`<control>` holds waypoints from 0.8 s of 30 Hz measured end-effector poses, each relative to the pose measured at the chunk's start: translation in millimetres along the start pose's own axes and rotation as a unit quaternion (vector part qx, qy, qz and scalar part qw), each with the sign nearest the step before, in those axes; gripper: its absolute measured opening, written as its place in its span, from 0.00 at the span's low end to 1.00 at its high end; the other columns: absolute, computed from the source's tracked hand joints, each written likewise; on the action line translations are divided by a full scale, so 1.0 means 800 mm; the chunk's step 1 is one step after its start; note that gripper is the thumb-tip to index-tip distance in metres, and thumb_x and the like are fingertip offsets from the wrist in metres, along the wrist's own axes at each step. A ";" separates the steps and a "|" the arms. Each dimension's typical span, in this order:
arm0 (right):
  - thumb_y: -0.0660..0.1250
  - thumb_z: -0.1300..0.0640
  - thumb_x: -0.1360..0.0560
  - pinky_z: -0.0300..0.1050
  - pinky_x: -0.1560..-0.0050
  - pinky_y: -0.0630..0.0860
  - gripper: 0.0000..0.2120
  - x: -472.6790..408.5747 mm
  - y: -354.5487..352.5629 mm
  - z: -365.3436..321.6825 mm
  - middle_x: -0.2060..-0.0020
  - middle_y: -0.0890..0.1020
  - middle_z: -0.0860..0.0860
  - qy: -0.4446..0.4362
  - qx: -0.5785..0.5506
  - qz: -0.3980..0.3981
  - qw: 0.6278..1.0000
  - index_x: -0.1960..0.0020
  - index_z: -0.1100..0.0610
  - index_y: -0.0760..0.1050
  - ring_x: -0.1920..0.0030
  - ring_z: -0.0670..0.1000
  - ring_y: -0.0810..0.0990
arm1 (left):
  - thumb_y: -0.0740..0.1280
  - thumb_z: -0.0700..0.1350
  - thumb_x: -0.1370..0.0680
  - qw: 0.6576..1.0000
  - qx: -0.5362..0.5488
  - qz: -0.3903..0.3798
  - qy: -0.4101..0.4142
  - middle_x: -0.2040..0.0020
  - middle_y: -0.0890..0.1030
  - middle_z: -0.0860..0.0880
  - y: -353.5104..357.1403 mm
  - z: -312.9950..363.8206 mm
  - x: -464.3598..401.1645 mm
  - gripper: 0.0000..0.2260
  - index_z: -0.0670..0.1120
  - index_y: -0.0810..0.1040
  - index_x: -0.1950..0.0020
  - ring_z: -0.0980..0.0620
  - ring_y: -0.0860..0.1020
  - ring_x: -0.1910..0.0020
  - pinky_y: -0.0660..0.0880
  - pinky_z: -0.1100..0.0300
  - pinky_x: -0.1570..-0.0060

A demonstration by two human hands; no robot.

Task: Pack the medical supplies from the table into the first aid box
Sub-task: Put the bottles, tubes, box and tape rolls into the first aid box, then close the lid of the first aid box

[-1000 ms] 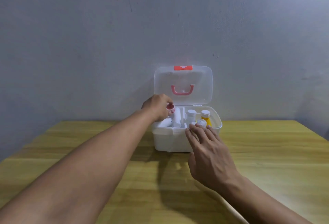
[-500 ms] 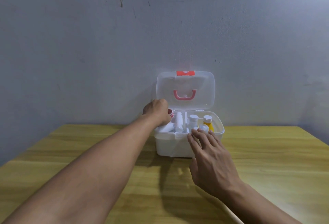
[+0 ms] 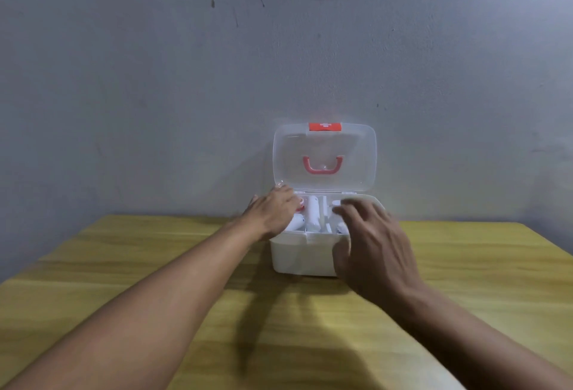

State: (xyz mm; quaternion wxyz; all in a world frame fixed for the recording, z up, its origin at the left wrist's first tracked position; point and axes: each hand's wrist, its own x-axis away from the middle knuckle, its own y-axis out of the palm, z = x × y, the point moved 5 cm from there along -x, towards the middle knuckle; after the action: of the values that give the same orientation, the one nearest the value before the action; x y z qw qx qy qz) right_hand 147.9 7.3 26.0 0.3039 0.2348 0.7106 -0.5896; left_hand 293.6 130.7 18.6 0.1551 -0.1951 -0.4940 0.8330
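Observation:
The white first aid box stands on the wooden table against the wall. Its clear lid, with a red handle and red latch, is up. Inside I see white bottles and a white roll. My left hand reaches into the box's left side, its fingers closed around a small red-capped bottle just above the contents. My right hand hovers over the box's right front corner with fingers spread. It is blurred, holds nothing, and hides the bottles on that side.
A grey wall rises directly behind the box. The table's right edge runs close to my right forearm. Both forearms cross the table in front of the box.
My left hand has lowered the red-capped bottle further into the box's left side. My right hand has lifted off the front rim and moved right, now covering the yellow bottle.

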 end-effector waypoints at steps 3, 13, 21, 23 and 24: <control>0.67 0.62 0.34 0.52 0.48 0.75 0.21 -0.060 -0.004 0.007 0.44 0.80 0.57 0.028 0.002 -0.001 1.000 0.41 0.59 0.75 0.47 0.59 0.78 | 0.41 0.58 0.20 0.994 -0.101 -0.043 0.025 0.26 0.66 0.48 0.018 -0.003 -0.001 0.27 0.47 0.70 0.34 0.49 0.54 0.23 0.52 0.31 0.30; 0.65 0.58 0.30 0.56 0.38 0.68 0.26 -0.218 0.043 0.059 0.35 0.73 0.56 0.038 0.095 -0.073 0.992 0.32 0.56 0.67 0.35 0.58 0.70 | 0.40 0.67 0.22 0.994 -0.097 -0.044 -0.008 0.19 0.49 0.54 0.029 -0.015 -0.007 0.32 0.54 0.57 0.22 0.53 0.42 0.21 0.42 0.39 0.25; 0.60 0.54 0.21 0.55 0.46 0.70 0.14 -0.217 0.006 0.045 0.43 0.78 0.57 -0.020 0.112 -0.011 0.993 0.38 0.57 0.76 0.45 0.59 0.76 | 0.35 0.68 0.27 0.987 0.006 0.161 0.011 0.21 0.37 0.52 0.006 -0.011 0.022 0.38 0.50 0.40 0.21 0.56 0.36 0.22 0.33 0.48 0.24; 0.59 0.53 0.21 0.54 0.49 0.72 0.13 -0.194 -0.017 0.030 0.47 0.79 0.57 -0.064 0.110 -0.006 0.992 0.42 0.56 0.77 0.49 0.58 0.77 | 0.37 0.70 0.26 0.953 0.113 0.279 0.028 0.19 0.44 0.51 -0.014 -0.015 0.038 0.39 0.49 0.47 0.20 0.57 0.42 0.22 0.40 0.49 0.23; 0.58 0.52 0.21 0.53 0.51 0.73 0.13 -0.178 -0.028 0.023 0.50 0.80 0.56 -0.086 0.110 -0.009 0.990 0.44 0.56 0.78 0.52 0.58 0.78 | 0.41 0.67 0.25 0.933 0.171 0.316 0.019 0.19 0.48 0.50 -0.025 -0.018 0.044 0.37 0.47 0.50 0.21 0.57 0.45 0.21 0.43 0.49 0.22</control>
State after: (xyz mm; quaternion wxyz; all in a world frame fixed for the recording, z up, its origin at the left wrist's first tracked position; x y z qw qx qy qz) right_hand 235.6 -11.7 139.9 0.3307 0.2085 0.6147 -0.6850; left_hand 270.6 166.8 23.7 -0.0755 -0.3270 -0.2540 0.9071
